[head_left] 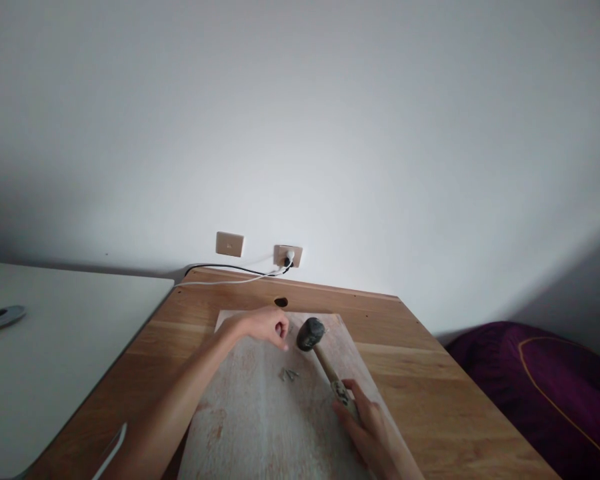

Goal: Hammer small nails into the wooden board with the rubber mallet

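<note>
Mallet (311,334) is over the board's (240,407) far right part; whether its head touches is unclear. The right hand (373,427) closes around its handle near the board's right edge. The left hand (267,325) curls over the board's far end, its fingers nearly closed; whether they pinch anything cannot be told. Nails (289,375) lie together near the board's middle.

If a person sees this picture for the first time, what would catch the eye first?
Probably the black-headed mallet in the right hand, held over the pale board beside the left hand. Next, the small metal pieces, perhaps nails, lying on the board nearer the camera. At the far right, the purple cloth with its yellow line stands out against the white wall.
</note>
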A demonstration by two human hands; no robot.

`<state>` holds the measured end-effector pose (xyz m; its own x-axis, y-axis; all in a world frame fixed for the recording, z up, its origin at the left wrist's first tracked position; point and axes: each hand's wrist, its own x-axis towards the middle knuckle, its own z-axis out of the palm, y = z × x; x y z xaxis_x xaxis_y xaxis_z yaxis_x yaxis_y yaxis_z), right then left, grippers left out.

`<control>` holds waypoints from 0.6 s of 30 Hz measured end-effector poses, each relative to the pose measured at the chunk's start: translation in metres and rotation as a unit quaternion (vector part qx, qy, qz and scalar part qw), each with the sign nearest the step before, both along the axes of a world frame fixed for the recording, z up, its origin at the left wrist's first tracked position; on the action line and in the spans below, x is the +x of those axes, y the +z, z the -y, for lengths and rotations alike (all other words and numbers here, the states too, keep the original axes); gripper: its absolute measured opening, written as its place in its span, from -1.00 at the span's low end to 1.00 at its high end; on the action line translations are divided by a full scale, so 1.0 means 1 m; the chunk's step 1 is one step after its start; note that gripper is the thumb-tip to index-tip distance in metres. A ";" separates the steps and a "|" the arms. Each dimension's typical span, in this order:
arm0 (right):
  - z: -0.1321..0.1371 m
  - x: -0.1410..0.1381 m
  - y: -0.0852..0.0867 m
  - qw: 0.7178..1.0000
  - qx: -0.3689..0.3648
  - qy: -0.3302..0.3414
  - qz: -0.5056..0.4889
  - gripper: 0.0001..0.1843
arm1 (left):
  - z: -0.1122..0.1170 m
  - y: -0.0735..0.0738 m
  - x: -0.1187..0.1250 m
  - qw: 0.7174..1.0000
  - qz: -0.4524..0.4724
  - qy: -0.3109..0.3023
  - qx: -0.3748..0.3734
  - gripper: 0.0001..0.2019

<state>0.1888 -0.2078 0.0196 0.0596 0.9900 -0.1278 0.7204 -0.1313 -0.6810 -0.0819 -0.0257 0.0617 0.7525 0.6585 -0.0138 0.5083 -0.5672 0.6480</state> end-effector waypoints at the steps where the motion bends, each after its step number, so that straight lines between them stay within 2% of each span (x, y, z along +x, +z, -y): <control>1: 0.000 0.001 0.001 1.000 0.007 0.004 0.013 -0.39 | 0.003 0.003 0.004 1.000 -0.007 -0.019 -0.005 -0.81; 6: 0.001 0.003 0.008 0.999 0.002 0.030 0.046 -0.43 | 0.021 0.009 0.029 0.995 -0.054 -0.087 0.004 -0.91; 11: 0.001 0.003 0.005 0.998 0.009 0.022 0.052 -0.42 | 0.028 0.002 0.038 0.991 -0.099 -0.091 0.021 -0.87; 18: 0.002 -0.003 0.009 0.997 0.012 0.010 0.072 -0.43 | 0.027 -0.005 0.039 0.990 -0.098 -0.104 0.000 -0.87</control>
<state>0.1862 -0.2102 0.0282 0.0565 0.9937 -0.0963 0.8138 -0.1017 -0.5722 -0.0431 -0.0523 0.0568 0.8549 0.4893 -0.1724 0.4959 -0.6733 0.5483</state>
